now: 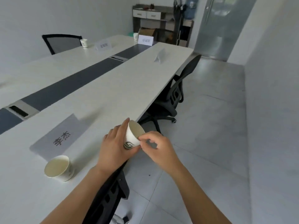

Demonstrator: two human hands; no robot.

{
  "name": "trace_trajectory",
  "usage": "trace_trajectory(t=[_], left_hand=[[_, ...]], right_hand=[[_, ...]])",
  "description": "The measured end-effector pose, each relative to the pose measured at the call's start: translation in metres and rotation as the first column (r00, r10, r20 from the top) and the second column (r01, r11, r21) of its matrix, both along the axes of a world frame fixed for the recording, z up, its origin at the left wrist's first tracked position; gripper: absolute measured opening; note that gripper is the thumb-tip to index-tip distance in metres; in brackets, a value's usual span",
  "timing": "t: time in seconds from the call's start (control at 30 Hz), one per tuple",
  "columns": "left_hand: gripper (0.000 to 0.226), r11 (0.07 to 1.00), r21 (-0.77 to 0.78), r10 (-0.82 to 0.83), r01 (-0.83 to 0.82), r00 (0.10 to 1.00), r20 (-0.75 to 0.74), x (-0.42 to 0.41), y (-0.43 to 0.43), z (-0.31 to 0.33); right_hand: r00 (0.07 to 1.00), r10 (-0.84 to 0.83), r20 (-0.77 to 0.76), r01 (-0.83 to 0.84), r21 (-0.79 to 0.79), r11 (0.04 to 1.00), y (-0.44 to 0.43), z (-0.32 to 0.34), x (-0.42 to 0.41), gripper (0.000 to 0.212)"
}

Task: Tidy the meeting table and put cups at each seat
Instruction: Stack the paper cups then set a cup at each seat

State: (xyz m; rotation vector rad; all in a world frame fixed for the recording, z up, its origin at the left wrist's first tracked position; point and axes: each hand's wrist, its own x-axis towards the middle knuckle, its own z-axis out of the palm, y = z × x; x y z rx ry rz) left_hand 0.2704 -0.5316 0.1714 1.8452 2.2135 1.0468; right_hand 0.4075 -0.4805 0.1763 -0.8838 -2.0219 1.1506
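My left hand (113,147) holds a white paper cup (133,135) with a dark logo, tilted, over the near right edge of the long white meeting table (113,88). My right hand (159,147) pinches that cup's rim with thumb and forefinger. Another paper cup (59,168) stands on the table at the near seat, beside a name card (58,138). Two more cups stand far off: one (84,43) at the left seat, one (135,36) at the table's far end.
Name cards stand at the far seats (103,45), (145,40), (159,56). Black office chairs sit on the right side (176,92), below my arms (110,196) and at the far left (61,42). A shelf unit (160,20) and a water bottle (191,8) stand at the back.
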Motion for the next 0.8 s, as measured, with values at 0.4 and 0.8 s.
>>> trace_trajectory(t=[0.4, 0.8], left_hand=[[0.076, 0.921, -0.112, -0.383, 0.373, 0.920, -0.087, 0.081, 0.104, -0.023], [0.089, 0.882, -0.167, -0.422, 0.440, 0.897, 0.133, 0.039, 0.229, -0.046]], right_hand=[[0.883, -0.450, 0.136, 0.460, -0.051, 0.887, 0.046, -0.025, 0.090, 0.013], [0.796, -0.599, 0.090, 0.605, -0.124, 0.786, 0.168, -0.034, 0.067, 0.013]])
